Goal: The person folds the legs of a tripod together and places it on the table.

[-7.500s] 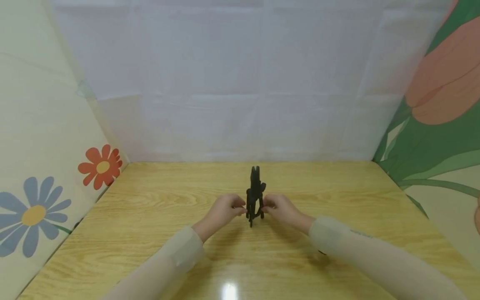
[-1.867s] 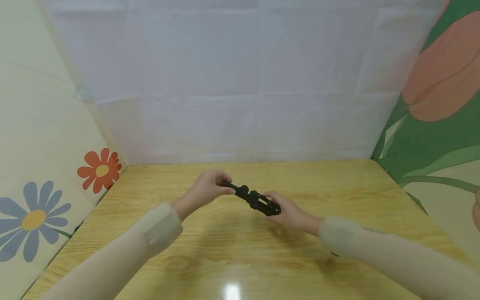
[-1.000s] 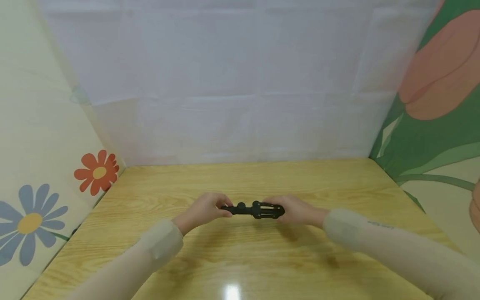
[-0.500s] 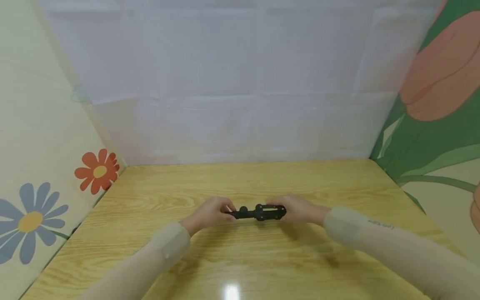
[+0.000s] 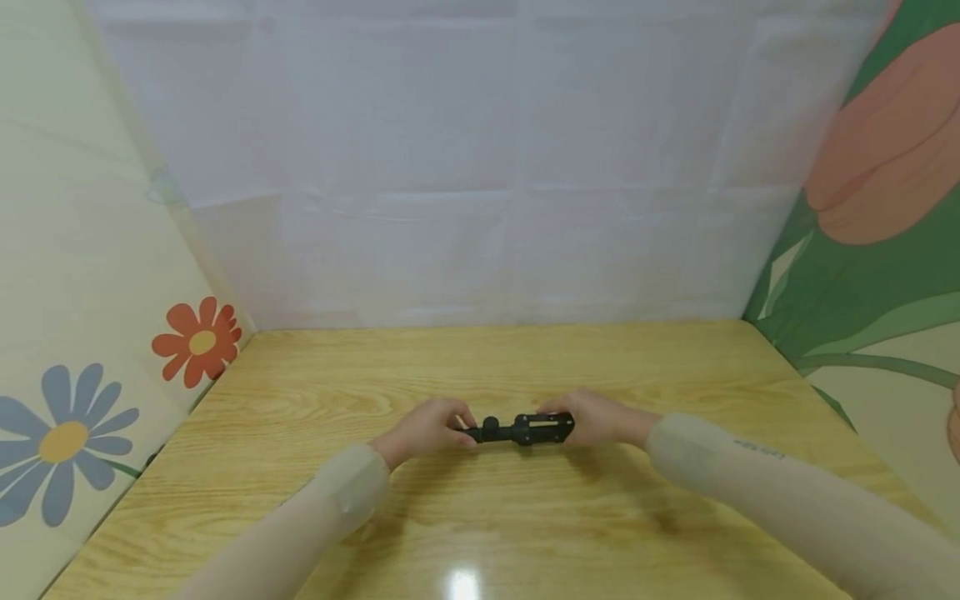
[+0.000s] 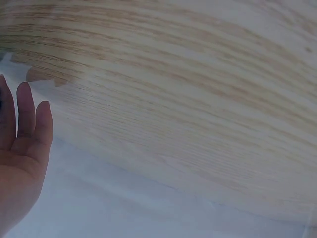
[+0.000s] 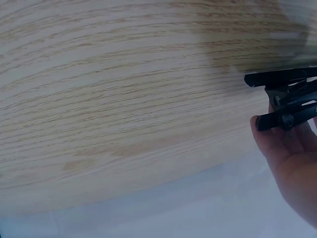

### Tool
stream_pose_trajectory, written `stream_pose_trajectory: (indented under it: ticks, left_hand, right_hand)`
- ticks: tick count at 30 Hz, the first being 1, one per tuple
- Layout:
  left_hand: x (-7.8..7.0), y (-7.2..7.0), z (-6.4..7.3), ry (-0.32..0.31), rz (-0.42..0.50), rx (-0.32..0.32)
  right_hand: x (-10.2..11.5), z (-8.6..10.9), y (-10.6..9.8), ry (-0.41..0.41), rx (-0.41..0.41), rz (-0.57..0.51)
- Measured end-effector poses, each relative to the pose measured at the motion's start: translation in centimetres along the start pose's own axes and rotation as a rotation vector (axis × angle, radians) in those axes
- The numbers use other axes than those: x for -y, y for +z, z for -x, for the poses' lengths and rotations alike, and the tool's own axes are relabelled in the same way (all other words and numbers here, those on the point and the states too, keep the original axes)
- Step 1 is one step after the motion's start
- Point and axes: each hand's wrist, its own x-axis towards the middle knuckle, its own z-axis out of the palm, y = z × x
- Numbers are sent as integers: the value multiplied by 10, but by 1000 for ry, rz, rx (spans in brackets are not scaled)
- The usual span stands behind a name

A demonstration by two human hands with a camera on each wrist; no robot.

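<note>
A small black tripod [image 5: 504, 434] lies level across the middle of the head view, its folded legs pointing right. My left hand [image 5: 429, 428] pinches its thin left end between thumb and fingers. Round the leg end on the right, my right hand [image 5: 592, 418] holds on. In the right wrist view the tripod's leg tips [image 7: 280, 77] stick out past the fingers of that hand [image 7: 294, 166]. The left wrist view has only part of the left hand [image 6: 24, 148], and the tripod is almost wholly cut off there. Whether the tripod touches the table cannot be told.
A wood-grain table [image 5: 480, 358] stretches under both hands. White sheeting [image 5: 450, 167] closes off the back. Panels printed with flowers [image 5: 202, 342] and a large tulip [image 5: 885, 158] stand at the left and right sides.
Earlier the tripod stood upright with legs apart and a hand at each side. It was then tilted in both hands, turned level, and has shifted slightly right and nearer.
</note>
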Motion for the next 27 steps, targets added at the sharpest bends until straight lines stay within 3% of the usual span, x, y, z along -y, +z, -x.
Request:
stream_pose_trajectory:
  ticks: [17,27]
  left_hand:
    - [1,2,-5,-31,-55,-21]
    - [-1,2,-8,-72,-47,-19]
  right_hand:
    - [-6,-8,0,44,-20,-14]
    - [-14,-8,0,2,-27,-25]
